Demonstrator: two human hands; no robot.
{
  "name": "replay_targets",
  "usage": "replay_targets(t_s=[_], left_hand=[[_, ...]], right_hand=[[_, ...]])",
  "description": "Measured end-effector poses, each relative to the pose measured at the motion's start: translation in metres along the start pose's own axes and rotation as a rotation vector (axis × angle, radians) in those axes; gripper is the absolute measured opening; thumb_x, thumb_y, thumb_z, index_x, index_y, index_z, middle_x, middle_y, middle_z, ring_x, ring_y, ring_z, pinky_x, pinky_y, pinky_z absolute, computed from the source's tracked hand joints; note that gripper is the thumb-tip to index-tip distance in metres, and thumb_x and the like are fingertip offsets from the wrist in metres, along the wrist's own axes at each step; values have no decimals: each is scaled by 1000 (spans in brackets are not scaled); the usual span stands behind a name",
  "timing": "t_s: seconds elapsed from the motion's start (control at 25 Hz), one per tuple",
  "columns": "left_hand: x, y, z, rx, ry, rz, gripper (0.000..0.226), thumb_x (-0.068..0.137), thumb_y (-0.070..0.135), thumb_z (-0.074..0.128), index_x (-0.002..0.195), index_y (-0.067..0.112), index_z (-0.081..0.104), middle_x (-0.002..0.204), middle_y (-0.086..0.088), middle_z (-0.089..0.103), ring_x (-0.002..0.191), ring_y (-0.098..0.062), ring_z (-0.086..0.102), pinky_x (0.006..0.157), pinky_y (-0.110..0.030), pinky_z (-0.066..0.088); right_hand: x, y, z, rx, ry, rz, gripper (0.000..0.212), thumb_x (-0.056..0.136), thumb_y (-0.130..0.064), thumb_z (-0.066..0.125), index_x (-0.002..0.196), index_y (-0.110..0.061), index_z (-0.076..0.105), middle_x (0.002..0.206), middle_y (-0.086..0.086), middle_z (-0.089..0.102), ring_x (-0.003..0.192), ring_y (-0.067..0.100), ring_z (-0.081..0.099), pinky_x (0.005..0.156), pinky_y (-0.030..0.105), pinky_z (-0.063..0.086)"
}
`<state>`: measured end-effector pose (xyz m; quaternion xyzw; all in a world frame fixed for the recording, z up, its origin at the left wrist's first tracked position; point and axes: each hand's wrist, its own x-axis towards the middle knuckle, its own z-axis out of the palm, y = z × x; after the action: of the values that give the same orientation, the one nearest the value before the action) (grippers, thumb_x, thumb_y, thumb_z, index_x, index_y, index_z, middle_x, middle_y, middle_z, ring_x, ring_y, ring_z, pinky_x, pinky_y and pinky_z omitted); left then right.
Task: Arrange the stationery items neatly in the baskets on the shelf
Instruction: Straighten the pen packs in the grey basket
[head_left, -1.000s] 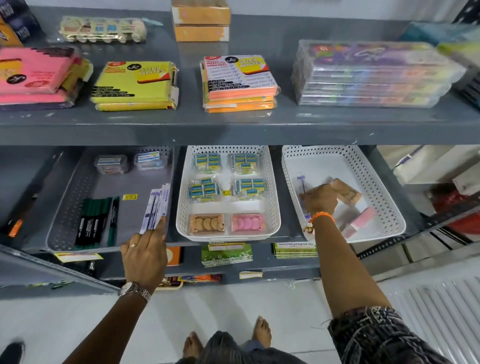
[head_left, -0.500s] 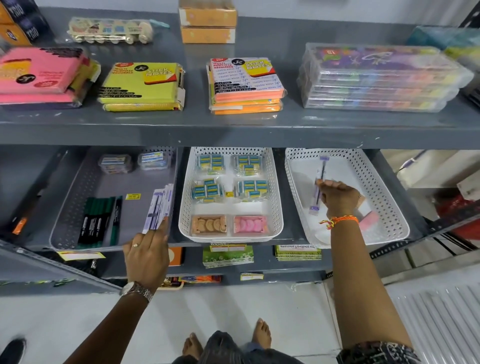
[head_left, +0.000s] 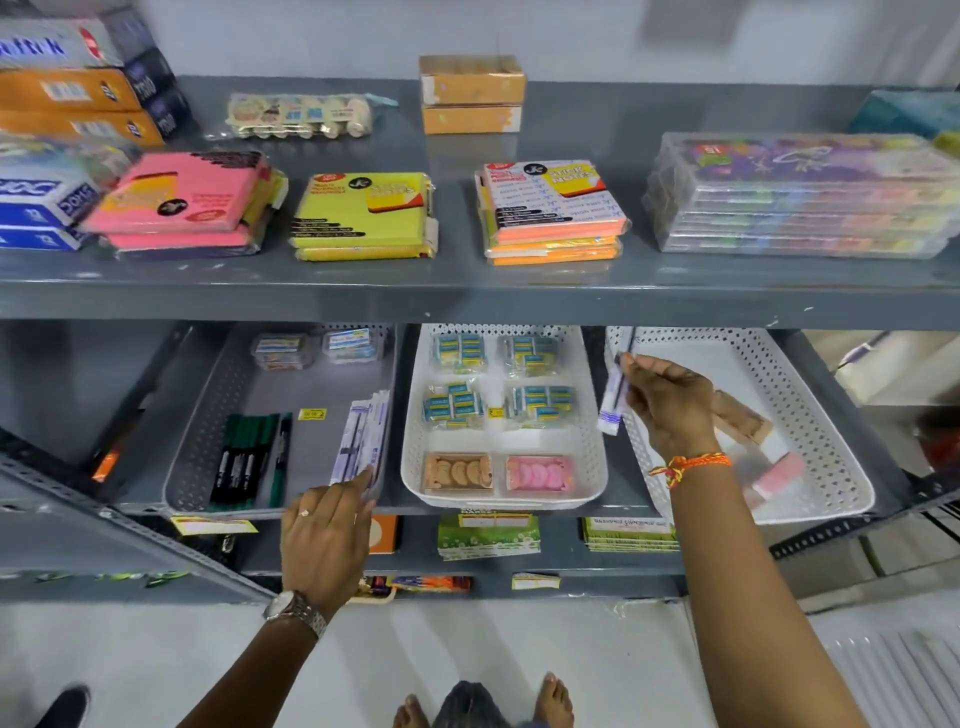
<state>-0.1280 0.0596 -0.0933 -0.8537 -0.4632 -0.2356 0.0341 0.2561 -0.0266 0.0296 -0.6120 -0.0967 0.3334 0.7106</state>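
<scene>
Three baskets stand on the middle shelf. The grey basket (head_left: 208, 415) on the left holds green markers (head_left: 249, 457), two small clear boxes and a row of packaged pens (head_left: 363, 436) along its right wall. My left hand (head_left: 327, 540) rests its fingertips on the near end of those pens. The white middle basket (head_left: 592, 447) holds eraser packs (head_left: 457, 405). My right hand (head_left: 670, 405) holds one packaged pen (head_left: 615, 389) upright over the left rim of the white right basket (head_left: 810, 415), which contains a brown packet and a pink eraser.
The upper shelf (head_left: 467, 291) carries sticky-note packs (head_left: 363, 215), orange boxes and a stack of clear cases (head_left: 800, 197). A lower shelf holds green and orange packets. My bare feet stand on the white floor below.
My right hand has lifted a packaged pen out of the right basket and carried it left to that basket's left rim. My left hand stays on the pens in the grey basket.
</scene>
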Motion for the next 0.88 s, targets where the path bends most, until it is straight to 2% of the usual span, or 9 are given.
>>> replay_targets(t_s=[0.16,0.28,0.36,0.4,0.52,0.6,0.76,0.88], left_hand=[[-11,-38,-15,-12,-18,-84,45,93,43,46,120,13,66,107,-10,70,100,-32,59,86,-43,37],[-17,-73,-19,-27,-53,-139,44,91,42,51,122,13,62,110,-11,67,102,-33,58,89,-45,40],[-20,-84,-18,-55,-64,-122,42,92,40,53,124,14,60,111,-10,66,101,-32,58,90,-45,41],[-21,-87,-17,-62,-57,-113,40,92,38,53,123,14,59,111,-10,65,100,-32,58,90,-45,41],[-22,-91,-13,-91,-29,-96,33,91,33,54,117,13,60,108,-10,64,98,-31,57,90,-43,40],[-21,-90,-12,-122,-12,-85,30,90,29,57,114,12,60,107,-10,64,97,-32,57,89,-43,38],[-24,-94,-10,-170,9,-49,28,88,23,61,114,13,57,107,-11,64,97,-35,56,91,-45,40],[-25,-96,-8,-178,-20,-53,28,90,23,60,115,14,57,108,-11,65,98,-36,59,94,-46,41]], right_hand=[[-29,29,82,-102,-321,69,7,82,0,74,86,-6,74,77,4,78,67,16,65,58,24,51],[-48,64,154,-239,-458,116,22,78,7,76,98,2,68,71,6,76,65,17,71,53,23,55],[-58,88,194,-391,-489,96,27,74,7,80,96,1,67,69,12,71,54,16,69,52,26,57],[-61,100,214,-511,-501,57,26,73,4,82,93,-2,67,72,16,71,54,18,68,57,29,59],[-64,134,259,-926,-548,-168,20,71,-9,86,86,-5,74,85,17,77,73,26,74,76,37,61],[-60,149,275,-1116,-593,-286,22,70,-11,86,86,0,75,88,18,77,83,30,74,83,39,60],[-58,167,290,-1341,-634,-406,30,67,-14,87,90,-1,74,92,19,75,89,34,72,83,41,58],[-59,166,289,-1363,-630,-463,24,71,-3,81,93,1,73,94,21,74,91,35,71,82,40,59]])
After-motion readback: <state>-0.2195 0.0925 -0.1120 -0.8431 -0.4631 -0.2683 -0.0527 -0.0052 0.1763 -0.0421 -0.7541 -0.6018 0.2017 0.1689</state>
